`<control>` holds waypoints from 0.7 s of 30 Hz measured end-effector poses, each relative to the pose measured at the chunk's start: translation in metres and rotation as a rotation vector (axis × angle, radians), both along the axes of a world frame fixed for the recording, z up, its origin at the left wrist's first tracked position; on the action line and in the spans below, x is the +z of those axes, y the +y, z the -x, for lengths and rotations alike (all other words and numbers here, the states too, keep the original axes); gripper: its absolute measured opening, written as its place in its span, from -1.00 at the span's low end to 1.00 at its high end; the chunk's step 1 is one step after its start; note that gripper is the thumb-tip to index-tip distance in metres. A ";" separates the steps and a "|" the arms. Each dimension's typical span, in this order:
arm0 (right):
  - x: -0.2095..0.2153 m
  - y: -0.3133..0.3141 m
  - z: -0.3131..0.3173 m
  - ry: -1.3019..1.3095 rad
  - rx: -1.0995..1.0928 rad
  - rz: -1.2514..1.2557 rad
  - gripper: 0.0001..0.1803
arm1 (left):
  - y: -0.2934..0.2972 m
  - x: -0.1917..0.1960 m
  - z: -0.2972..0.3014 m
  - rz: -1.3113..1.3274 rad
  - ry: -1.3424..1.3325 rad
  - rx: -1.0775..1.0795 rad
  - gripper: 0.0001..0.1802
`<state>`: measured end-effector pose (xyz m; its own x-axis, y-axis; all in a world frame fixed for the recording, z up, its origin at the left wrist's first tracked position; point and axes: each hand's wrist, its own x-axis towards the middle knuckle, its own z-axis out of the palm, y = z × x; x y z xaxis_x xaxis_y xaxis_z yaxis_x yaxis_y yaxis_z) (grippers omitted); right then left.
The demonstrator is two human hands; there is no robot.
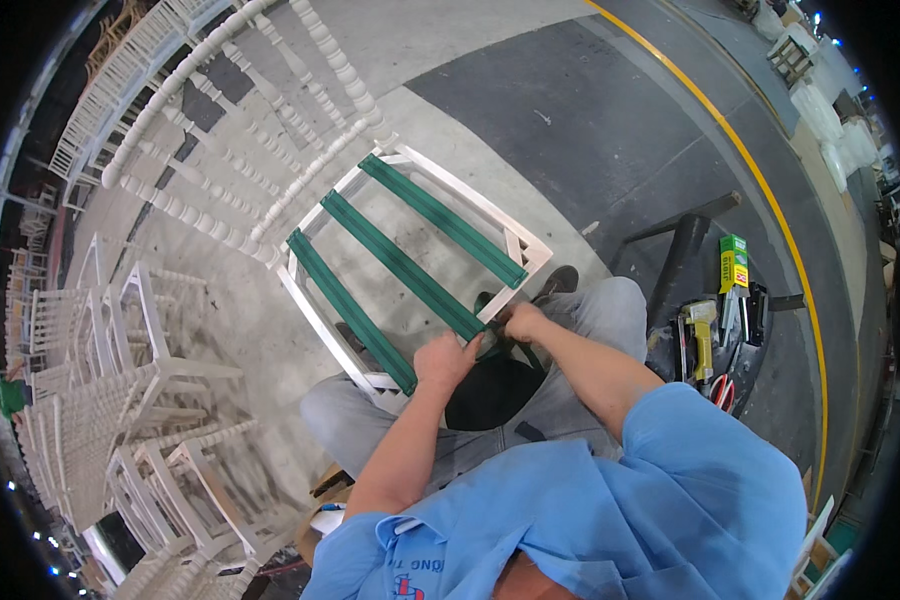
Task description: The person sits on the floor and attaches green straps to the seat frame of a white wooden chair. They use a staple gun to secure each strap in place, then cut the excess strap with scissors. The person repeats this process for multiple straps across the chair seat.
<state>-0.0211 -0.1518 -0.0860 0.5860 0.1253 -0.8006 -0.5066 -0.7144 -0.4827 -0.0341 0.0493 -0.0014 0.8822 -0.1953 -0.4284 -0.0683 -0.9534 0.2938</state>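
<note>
A white chair frame (315,320) with a turned-spindle back stands between my knees. Three green webbing straps (425,215) cross its open seat from the back rail to the front rail. My left hand (444,362) is closed at the near end of the middle green webbing strap (395,258), thumb pressed by the front rail. Just to its right, my right hand (522,322) is curled against the same rail, fingertips partly hidden. Below it hangs a dark strip; whether these fingers hold it, I cannot tell.
On a black stool (667,362) at my right lie a yellow-handled staple gun (703,345), a green-and-yellow box (733,262) and a red-handled tool (722,392). Several white chairs (160,370) are stacked at the left. A yellow line (740,150) runs along the floor.
</note>
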 end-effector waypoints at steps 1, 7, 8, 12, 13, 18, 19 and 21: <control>0.003 -0.010 0.007 0.177 -0.346 -0.077 -0.42 | -0.009 0.002 -0.003 0.016 -0.001 -0.020 -0.21; 0.008 0.012 0.019 0.757 -1.001 -0.783 -0.21 | -0.016 0.006 -0.006 0.026 -0.012 -0.026 -0.25; 0.003 0.013 0.018 0.753 -1.073 -0.852 -0.24 | -0.020 0.006 -0.006 0.040 -0.011 -0.040 -0.24; -0.005 0.035 0.014 0.761 -1.296 -1.048 -0.39 | -0.014 0.003 -0.005 0.025 -0.001 0.004 -0.24; -0.007 0.038 0.012 0.773 -1.366 -1.031 -0.42 | -0.015 0.002 -0.005 0.029 0.009 0.000 -0.24; -0.020 0.034 -0.007 0.761 -1.620 -0.926 -0.56 | -0.026 0.005 -0.009 0.045 0.009 -0.029 -0.25; -0.019 0.042 -0.011 0.797 -1.644 -0.919 -0.58 | -0.022 0.004 -0.008 0.033 0.006 -0.020 -0.25; -0.013 0.057 -0.017 0.874 -1.687 -0.890 -0.59 | -0.011 -0.003 -0.004 0.015 -0.001 0.009 -0.23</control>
<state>-0.0046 -0.0948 -0.0986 0.1060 0.4145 -0.9038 -0.4947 0.8105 0.3137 -0.0298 0.0386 -0.0046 0.8842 -0.1942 -0.4248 -0.0605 -0.9494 0.3081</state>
